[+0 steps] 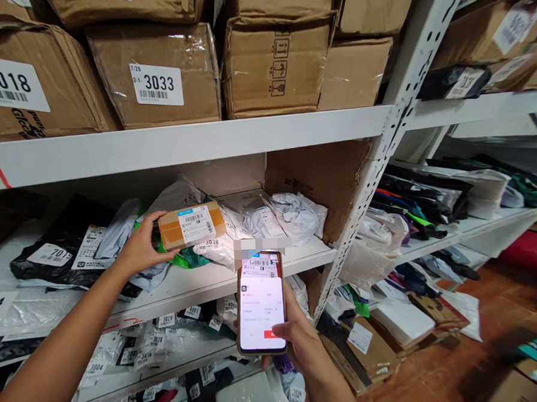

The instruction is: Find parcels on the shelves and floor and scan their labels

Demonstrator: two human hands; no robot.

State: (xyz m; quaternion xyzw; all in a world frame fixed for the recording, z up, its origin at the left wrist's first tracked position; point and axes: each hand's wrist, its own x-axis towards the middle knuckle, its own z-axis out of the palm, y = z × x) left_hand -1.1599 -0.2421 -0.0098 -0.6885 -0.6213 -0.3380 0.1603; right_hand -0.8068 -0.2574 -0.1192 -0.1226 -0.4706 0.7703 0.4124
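Brown and boxy, a parcel (191,226) is being pinched between fingers and thumb of the left hand (141,248), near the front edge of the shelf (196,293). The right hand's (299,334) fingers are clasping a phone (259,303).

Phone (260,303): bright, pale screen, small print too soft to read; blocky blur covers its top edge.
Boxes (196,79) above the phone: well lit, white glints on clear tape, stickers sharp.
Shelf (188,300) behind the phone: shaded under the beam (193,146), darkest far left.
Floor (466,367) right of the phone: dimmer, shiny, smeared, stretched toward the corner.
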